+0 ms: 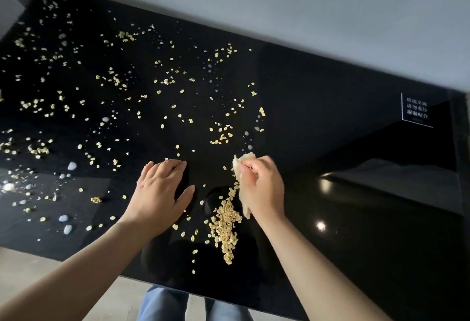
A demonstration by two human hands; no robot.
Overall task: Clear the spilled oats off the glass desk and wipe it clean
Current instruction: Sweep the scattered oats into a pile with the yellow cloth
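A black glass desk (pixel 330 122) fills most of the view, its glossy top reflecting a pale wall and two small points of light near the right-hand edge. A plain grey wall (pixel 305 2) runs behind the far edge. Below the near edge, a light floor (pixel 30 275) and blue-jeaned legs (pixel 162 305) are seen. A small white-lettered notice (pixel 415 112) is fixed close to the far right corner.

Loose oats (pixel 114 81) are scattered over the left and middle of the desk, from the far left corner down to the near edge, mixed with pale droplets or pebble-like specks whose nature cannot be told. The right part of the desk is largely free of them. A denser heap of oats (pixel 225 226) is gathered near the near edge, just beside the right hand.

The left hand (pixel 160 193) is laid flat on the glass, palm down, fingers spread and together at the tips, with nothing held. The right hand (pixel 262 188) is closed around a crumpled pale-yellow cloth (pixel 243 165), which is pressed against the glass; part of the cloth sticks out above the knuckles and another part trails below the palm, touching the upper end of the heap. The two hands are set near each other, with bare black glass between them.
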